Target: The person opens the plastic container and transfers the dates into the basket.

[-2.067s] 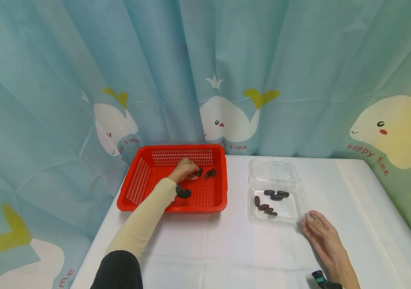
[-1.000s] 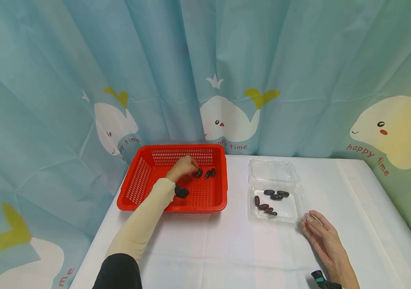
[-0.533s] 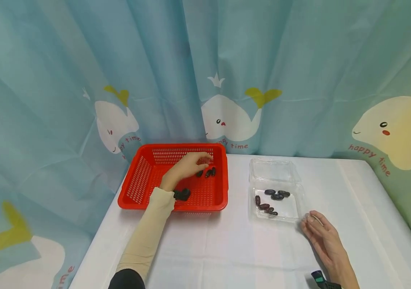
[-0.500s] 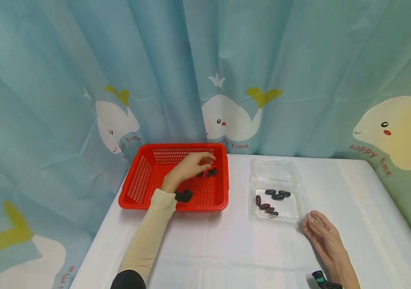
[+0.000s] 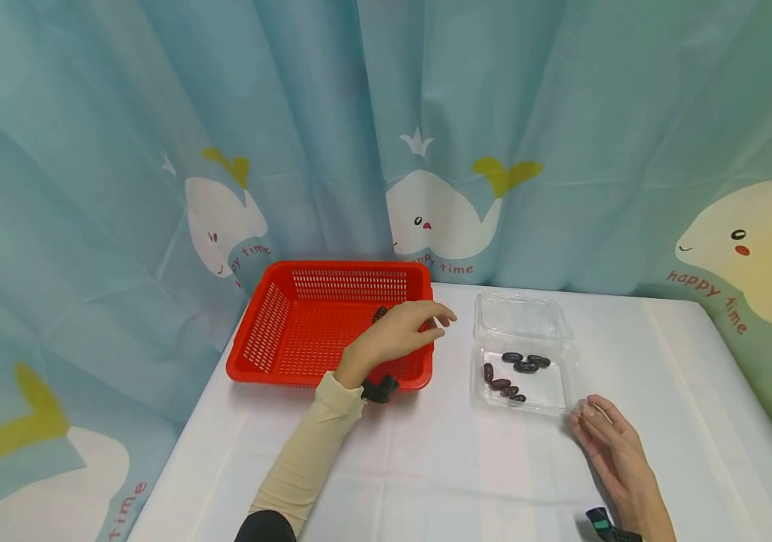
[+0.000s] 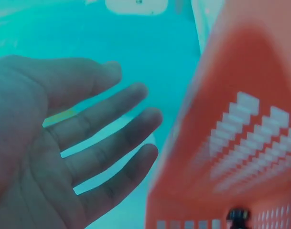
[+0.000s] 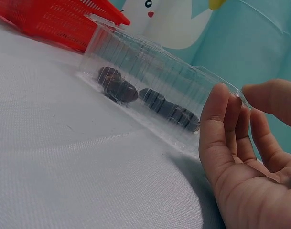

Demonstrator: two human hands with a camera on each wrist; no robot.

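Clear plastic clamshell box [image 5: 557,400] — lid open, on the white table, holding dark oval dates [image 5: 513,372]; red slotted basket [image 5: 277,331] to its left — one date [image 5: 380,312] visible inside.

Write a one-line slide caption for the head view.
Left hand hovers open over the red basket's right rim; right hand rests by the clear container holding dark dates.

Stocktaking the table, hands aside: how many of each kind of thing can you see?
Basket: 1
Box: 1
Dates: 8 in view, about 7 in the box (some overlap) and 1 in the basket; the left hand may hide more.
Total: 10
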